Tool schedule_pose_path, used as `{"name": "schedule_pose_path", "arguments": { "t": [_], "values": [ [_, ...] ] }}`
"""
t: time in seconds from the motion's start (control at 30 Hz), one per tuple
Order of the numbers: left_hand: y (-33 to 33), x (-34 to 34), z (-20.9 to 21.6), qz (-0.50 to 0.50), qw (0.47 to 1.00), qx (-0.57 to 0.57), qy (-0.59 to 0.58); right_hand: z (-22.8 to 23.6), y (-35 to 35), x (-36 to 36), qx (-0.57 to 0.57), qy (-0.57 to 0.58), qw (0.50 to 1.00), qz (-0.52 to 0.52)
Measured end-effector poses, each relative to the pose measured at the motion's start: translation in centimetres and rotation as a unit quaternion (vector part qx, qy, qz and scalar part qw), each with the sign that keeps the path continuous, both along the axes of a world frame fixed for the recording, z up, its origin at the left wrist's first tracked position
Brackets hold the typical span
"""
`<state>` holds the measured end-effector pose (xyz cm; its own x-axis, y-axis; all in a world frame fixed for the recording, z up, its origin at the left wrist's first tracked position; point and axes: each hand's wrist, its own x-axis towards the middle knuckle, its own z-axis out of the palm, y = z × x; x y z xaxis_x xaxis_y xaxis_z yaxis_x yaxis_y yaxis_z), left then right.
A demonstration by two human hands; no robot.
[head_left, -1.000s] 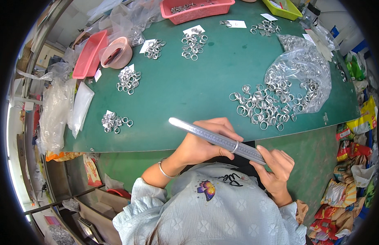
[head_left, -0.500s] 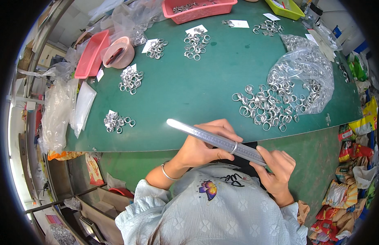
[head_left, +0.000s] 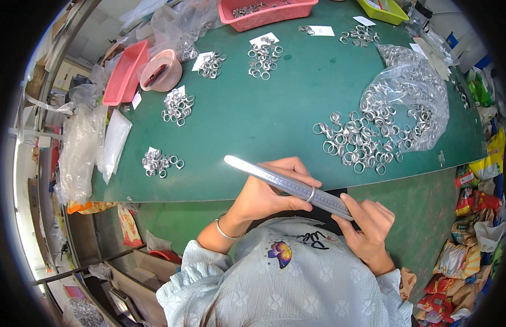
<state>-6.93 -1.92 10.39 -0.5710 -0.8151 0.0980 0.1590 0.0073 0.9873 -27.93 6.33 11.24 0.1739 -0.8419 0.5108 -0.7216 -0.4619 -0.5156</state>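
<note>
A grey metal ring-sizing stick (head_left: pixel 280 181), marked with graduations, slants across in front of my body at the table's near edge. A silver ring (head_left: pixel 312 194) encircles it, nearer its right end. My left hand (head_left: pixel 269 196) is closed, with thumb and fingertips on either side of that ring. At the stick's lower right end, my right hand (head_left: pixel 370 226) grips it between thumb and fingers. A large heap of silver rings (head_left: pixel 354 141) lies on the table to the right, partly spilling from a clear plastic bag (head_left: pixel 435 117).
Small ring piles with white paper slips sit around the green table (head_left: pixel 236 109), one pile (head_left: pixel 161 163) at near left. Pink baskets (head_left: pixel 269 16), a pink tub (head_left: pixel 168 79) and a green basket (head_left: pixel 383 13) stand along the edges. Colourful packages (head_left: pixel 454 256) lie at right.
The view has shifted very slightly. Both hands keep their hold, and the stick's tilt and the ring's place on it look nearly the same.
</note>
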Motion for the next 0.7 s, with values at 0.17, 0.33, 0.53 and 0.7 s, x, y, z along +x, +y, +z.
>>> {"name": "schedule_pose_path", "arguments": {
  "t": [0.17, 0.33, 0.53, 0.7],
  "values": [
    [0.09, -0.21, -1.07, 0.005, 0.999, 0.036, 0.041, 0.01, -0.31, -0.10, -0.005, 0.004, 1.000, 0.001],
    [-0.09, -0.21, -0.99, -0.006, 0.999, 0.006, 0.034, 0.10, -0.27, -0.18, 0.000, -0.009, 1.000, 0.001],
    [-0.13, -0.22, -0.58, 0.003, 1.000, 0.009, 0.007, 0.01, -0.27, -0.18, 0.002, -0.002, 1.000, -0.004],
    [-0.19, -0.11, -0.68, 0.003, 1.000, 0.006, 0.000, 0.20, -0.41, -0.21, 0.011, -0.002, 1.000, -0.004]
  ]
}}
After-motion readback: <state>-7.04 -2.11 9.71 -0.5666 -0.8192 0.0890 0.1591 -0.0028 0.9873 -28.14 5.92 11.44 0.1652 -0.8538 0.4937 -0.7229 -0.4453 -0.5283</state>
